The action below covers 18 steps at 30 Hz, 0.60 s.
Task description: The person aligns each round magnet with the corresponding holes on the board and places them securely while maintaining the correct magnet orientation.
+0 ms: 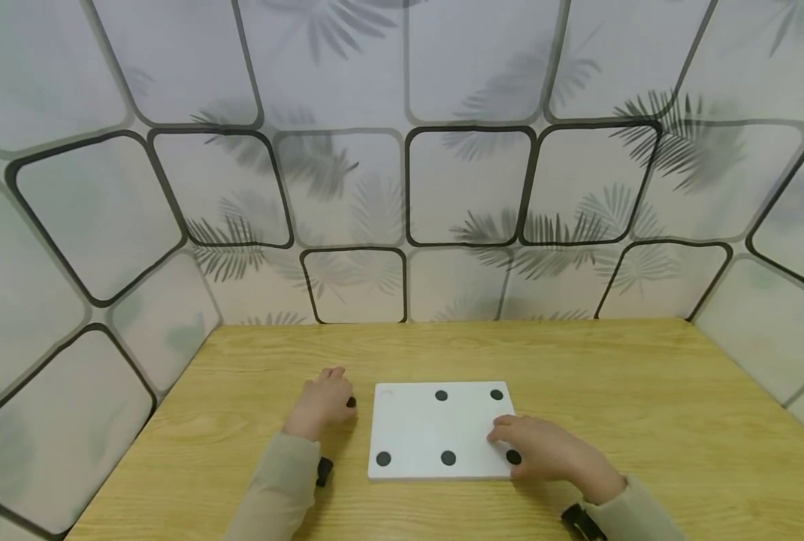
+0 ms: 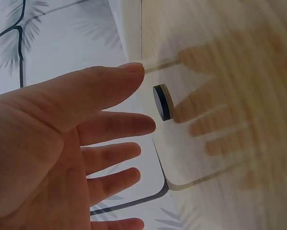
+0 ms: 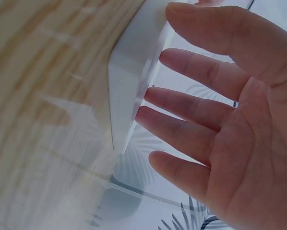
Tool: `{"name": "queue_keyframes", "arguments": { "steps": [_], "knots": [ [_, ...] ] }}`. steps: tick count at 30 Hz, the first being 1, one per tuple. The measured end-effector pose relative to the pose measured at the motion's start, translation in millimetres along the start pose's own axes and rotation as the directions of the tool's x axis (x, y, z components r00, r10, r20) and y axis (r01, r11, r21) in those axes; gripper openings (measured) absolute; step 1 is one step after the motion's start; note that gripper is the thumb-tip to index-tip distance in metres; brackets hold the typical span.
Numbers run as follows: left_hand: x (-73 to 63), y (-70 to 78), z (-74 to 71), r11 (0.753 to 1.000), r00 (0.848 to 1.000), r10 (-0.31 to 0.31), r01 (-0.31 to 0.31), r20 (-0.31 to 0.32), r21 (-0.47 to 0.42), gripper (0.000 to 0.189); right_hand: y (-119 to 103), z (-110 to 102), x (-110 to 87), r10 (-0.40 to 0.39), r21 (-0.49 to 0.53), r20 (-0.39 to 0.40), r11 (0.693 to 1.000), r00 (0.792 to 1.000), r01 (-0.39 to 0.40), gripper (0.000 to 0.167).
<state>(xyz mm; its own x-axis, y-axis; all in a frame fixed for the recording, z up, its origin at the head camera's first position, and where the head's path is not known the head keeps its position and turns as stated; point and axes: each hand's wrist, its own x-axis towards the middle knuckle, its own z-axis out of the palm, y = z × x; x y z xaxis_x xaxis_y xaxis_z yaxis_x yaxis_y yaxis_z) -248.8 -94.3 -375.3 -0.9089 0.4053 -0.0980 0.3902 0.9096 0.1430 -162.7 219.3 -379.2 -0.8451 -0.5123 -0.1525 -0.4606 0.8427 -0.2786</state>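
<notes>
A white board (image 1: pixel 412 427) with several black round discs along its long edges lies flat on the wooden table; a faint ring marks its far left corner. Left of the board, another black disc (image 2: pixel 161 103) lies on the table. My left hand (image 1: pixel 321 406) hovers at this disc, its thumb and forefinger apart on either side, with a gap to it in the left wrist view. Over the board's right end lies my right hand (image 1: pixel 547 451), fingers fairly straight and spread. Its fingertips (image 3: pixel 155 93) seem to be at the board; whether they touch cannot be told.
The light wooden table (image 1: pixel 612 376) extends around the board on all sides. Patterned wall covering (image 1: pixel 470 188) with rounded frames and leaf prints rises behind the table and along both sides. A dark band piece (image 1: pixel 324 471) sits at the left wrist.
</notes>
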Motion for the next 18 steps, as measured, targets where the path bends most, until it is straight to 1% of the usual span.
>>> {"name": "queue_keyframes", "arguments": {
  "steps": [6, 14, 18],
  "knots": [
    [0.4, -0.9, 2.7, 1.0, 1.0, -0.014, 0.014, 0.024, 0.0, 0.026, 0.1, 1.3, 0.2, -0.012, -0.008, -0.001, 1.0, 1.0, 0.012, 0.042],
    [4.5, -1.4, 2.8, 1.0, 1.0, -0.016, 0.016, 0.018, 0.017, 0.024, 0.8, 1.1, 0.1, -0.013, 0.002, -0.006, 1.0, 1.0, 0.013, 0.042],
    [5.7, -1.7, 1.5, 1.0, 1.0, -0.022, 0.022, 0.013, 0.006, 0.023, 1.0, 1.4, 0.3, -0.012, -0.011, -0.006, 1.0, 1.0, 0.012, 0.041]
  ]
}}
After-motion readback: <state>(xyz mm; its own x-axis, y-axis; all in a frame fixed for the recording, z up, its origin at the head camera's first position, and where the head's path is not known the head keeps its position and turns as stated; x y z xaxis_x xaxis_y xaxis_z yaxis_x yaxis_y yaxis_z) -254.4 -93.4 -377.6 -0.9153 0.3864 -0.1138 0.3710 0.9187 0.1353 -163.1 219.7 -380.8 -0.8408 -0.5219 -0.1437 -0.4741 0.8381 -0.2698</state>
